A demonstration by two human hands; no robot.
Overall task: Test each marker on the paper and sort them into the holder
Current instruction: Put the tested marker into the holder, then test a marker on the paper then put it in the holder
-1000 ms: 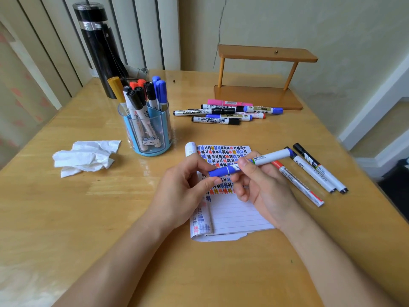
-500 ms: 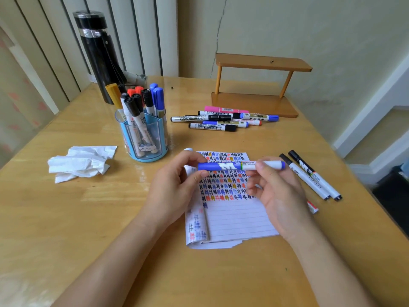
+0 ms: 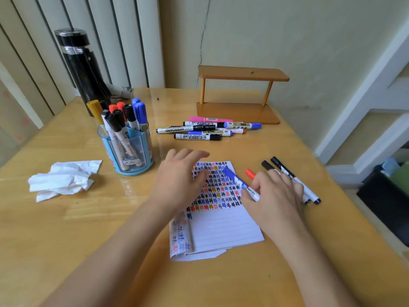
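Observation:
My right hand (image 3: pixel 274 193) grips a blue-capped marker (image 3: pixel 238 180) over the right side of the lined paper (image 3: pixel 223 227), cap pointing up and left. The paper's upper half is covered with coloured test marks. My left hand (image 3: pixel 181 178) hovers with relaxed fingers over the paper's top left corner, holding nothing. The blue transparent holder (image 3: pixel 128 151) stands left of the paper with several markers upright in it. A pile of several markers (image 3: pixel 205 129) lies beyond the paper.
A red-capped marker (image 3: pixel 250 173) and two black-capped markers (image 3: pixel 287 176) lie right of the paper, partly under my right hand. A crumpled tissue (image 3: pixel 62 179) lies at the left. A black bottle (image 3: pixel 81 69) and a small wooden shelf (image 3: pixel 239 91) stand at the back.
My left hand has let go of the blue marker and opened over the paper. My right hand now holds the marker alone and has tilted it, cap toward the upper left.

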